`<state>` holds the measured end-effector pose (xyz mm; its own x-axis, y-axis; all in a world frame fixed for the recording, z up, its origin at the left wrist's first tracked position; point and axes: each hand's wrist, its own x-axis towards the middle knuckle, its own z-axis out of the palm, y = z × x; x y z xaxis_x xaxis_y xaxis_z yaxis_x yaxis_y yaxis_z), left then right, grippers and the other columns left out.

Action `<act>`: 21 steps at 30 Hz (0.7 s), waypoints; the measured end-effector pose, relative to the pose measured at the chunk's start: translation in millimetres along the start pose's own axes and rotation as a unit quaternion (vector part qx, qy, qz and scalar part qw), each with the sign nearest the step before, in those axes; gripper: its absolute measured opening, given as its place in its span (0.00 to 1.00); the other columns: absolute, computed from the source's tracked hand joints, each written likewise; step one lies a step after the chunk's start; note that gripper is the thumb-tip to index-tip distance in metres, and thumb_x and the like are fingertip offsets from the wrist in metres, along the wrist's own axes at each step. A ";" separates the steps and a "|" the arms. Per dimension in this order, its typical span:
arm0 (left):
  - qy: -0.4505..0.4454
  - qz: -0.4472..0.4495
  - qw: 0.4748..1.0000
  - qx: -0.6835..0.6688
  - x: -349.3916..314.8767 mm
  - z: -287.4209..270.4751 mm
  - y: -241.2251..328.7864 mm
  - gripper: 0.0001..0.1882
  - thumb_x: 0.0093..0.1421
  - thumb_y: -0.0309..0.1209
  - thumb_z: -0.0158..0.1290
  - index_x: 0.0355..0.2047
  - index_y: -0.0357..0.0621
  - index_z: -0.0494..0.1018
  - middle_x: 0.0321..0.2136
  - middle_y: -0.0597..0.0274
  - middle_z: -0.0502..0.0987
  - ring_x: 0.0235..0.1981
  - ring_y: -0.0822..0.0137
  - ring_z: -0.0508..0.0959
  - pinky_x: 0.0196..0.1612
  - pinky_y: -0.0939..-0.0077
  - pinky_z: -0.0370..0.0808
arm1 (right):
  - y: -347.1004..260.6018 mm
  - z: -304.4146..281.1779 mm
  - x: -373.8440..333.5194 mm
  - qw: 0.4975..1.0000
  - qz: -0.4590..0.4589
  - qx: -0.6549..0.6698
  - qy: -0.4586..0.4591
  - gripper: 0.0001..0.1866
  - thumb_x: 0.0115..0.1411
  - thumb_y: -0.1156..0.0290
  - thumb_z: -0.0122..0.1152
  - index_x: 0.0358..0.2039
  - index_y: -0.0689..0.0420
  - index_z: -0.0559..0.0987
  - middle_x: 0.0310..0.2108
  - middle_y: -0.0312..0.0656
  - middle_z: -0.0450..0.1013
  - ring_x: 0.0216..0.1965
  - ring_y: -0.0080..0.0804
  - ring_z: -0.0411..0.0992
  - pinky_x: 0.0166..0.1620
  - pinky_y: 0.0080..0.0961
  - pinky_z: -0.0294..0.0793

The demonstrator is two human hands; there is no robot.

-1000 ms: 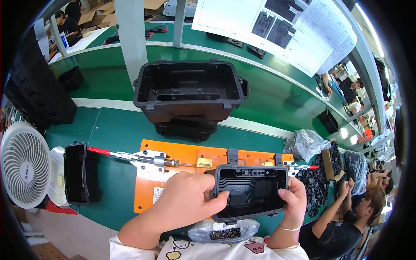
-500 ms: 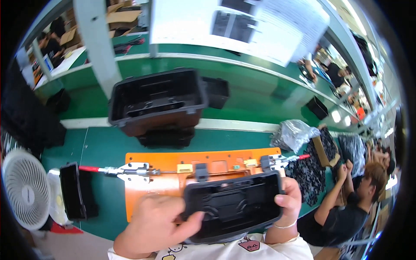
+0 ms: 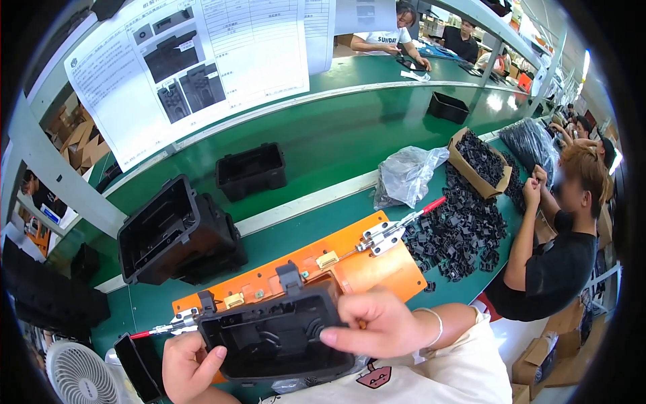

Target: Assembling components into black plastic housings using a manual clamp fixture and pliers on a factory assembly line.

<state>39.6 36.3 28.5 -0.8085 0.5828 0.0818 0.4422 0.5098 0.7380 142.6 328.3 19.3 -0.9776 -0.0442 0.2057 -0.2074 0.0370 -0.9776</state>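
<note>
Farthest left of the left grip (image 3: 190, 370), a white fan (image 3: 87, 382) stands at the near side, with a slim black container (image 3: 138, 370) between the two. Beyond the left grip, away from the person, sits a large black bin (image 3: 161, 232). The left grip itself pinches one end of the black box (image 3: 286, 340), its thumb lying over the wall and its fingers outside. The box is thus between the two grips, hollow side turned up toward the person, with two latch tabs (image 3: 289, 278) upright along its far edge.

Just beyond both grips, the orange plate (image 3: 383, 269) lies aslant on the green desk (image 3: 289, 236); whether the box touches it, I cannot tell. The right grip (image 3: 377, 326) pinches the box's other end, thumb reaching over the wall, the other fingers curled and partly hidden.

The step in hand looks like steadying and positioning the box before the plate. The next move, I judge, calls for both grips to shift together, with the tabs clear of the plate's yellow blocks (image 3: 328, 259).

Farther beyond the right grip are a clear plastic bag (image 3: 407, 176), then loose black clips (image 3: 457, 236), and rightmost a co-worker (image 3: 552, 262).
</note>
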 end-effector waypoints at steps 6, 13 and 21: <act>0.018 0.030 0.998 -0.044 -3.5 -5.3 -8.6 0.19 0.54 0.41 0.60 0.28 0.33 0.72 0.15 0.63 0.70 0.17 0.73 0.71 0.23 0.82 0.66 | 10.7 -81.8 77.8 0.956 -0.016 -0.022 0.293 0.14 0.56 0.70 0.60 0.16 0.53 0.68 0.16 0.27 0.63 0.18 0.13 0.59 0.21 0.16 0.57; 0.014 0.046 0.997 -0.053 0.3 -3.6 -4.7 0.17 0.52 0.36 0.61 0.31 0.33 0.72 0.16 0.62 0.71 0.18 0.71 0.72 0.24 0.80 0.67 | 95.7 -222.2 184.4 0.905 0.112 -0.039 0.408 0.10 0.55 0.68 0.58 0.22 0.58 0.72 0.14 0.36 0.64 0.13 0.24 0.61 0.16 0.22 0.59; 0.027 0.055 0.998 0.012 -3.6 -6.1 -6.3 0.17 0.49 0.34 0.63 0.33 0.35 0.73 0.18 0.59 0.71 0.19 0.66 0.73 0.24 0.77 0.68 | 104.4 -123.3 246.0 0.726 0.134 -0.644 0.202 0.33 0.46 0.59 0.70 0.51 0.56 0.70 0.53 0.46 0.66 0.55 0.46 0.67 0.51 0.49 0.71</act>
<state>37.3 27.2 27.7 -0.7736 0.6019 0.1983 0.5389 0.4601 0.7056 -123.9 444.4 -26.6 -0.8660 0.4226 0.2673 0.3844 0.9045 -0.1847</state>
